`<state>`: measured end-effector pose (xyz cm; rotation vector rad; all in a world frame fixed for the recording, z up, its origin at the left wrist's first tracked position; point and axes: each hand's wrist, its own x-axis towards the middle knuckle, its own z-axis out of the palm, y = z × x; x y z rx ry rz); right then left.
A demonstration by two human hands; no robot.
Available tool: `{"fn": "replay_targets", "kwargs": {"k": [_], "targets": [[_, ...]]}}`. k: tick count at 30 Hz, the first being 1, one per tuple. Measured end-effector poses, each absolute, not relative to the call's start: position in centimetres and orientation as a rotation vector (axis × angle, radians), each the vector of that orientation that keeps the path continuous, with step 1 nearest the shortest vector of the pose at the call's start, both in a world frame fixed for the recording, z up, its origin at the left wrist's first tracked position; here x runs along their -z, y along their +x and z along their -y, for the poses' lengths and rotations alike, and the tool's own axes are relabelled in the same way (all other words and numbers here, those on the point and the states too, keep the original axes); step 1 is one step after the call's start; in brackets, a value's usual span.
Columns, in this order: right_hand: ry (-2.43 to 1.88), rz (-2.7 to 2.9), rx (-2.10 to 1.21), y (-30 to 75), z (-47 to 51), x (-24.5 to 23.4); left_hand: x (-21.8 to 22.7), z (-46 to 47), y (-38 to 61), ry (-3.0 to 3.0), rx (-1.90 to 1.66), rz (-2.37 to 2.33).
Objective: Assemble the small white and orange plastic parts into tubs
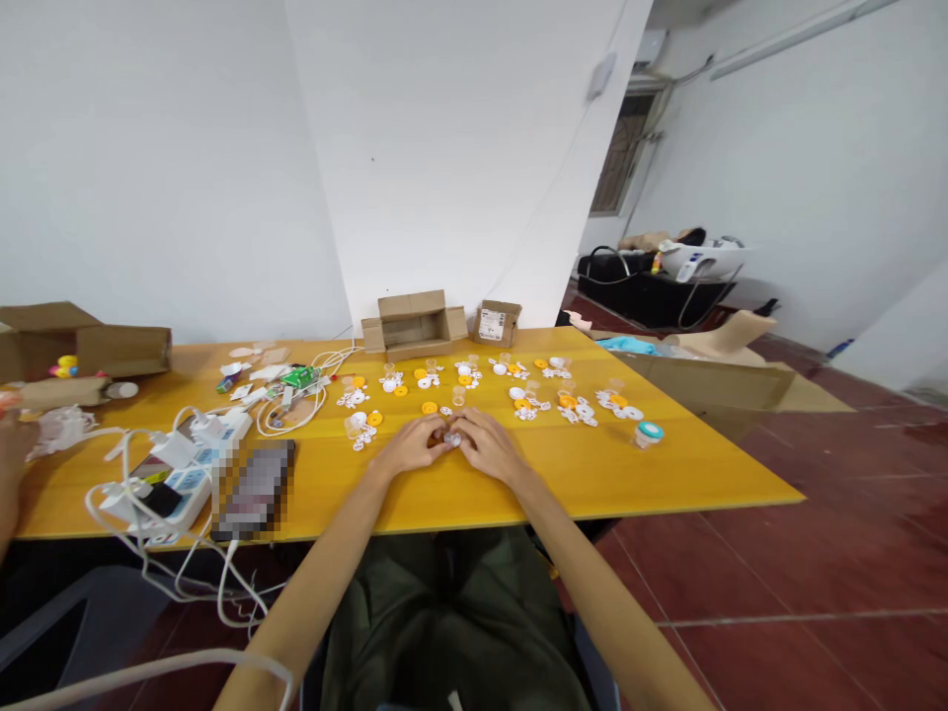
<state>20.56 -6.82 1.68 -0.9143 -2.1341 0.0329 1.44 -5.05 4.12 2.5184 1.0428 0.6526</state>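
Note:
My left hand [412,444] and my right hand [485,444] rest together on the yellow table [688,474], fingertips meeting over a small clear and white plastic part [452,438]. Both hands are closed in a pinch on it. Around them lie several small orange discs [430,407], white gear-like pieces [578,413] and clear little cups [458,395], spread in groups across the far half of the table. A small cup with a teal lid [650,433] stands to the right of my right hand.
Two open cardboard boxes [413,324] sit by the wall. On the left are a white power strip [185,484] with cables, a phone [256,491], and a larger box [81,346]. Another person's arm [11,464] shows at the far left edge. Red tile floor lies to the right.

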Motion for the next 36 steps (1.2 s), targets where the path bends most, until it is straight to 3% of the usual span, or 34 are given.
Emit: {"fn": "replay_targets", "kwargs": {"k": [36], "targets": [[-0.926,2.163,-0.066,20.43,6.76,-1.72,-3.71,4.75,1.33,2.519,-0.673,-1.026]]}}
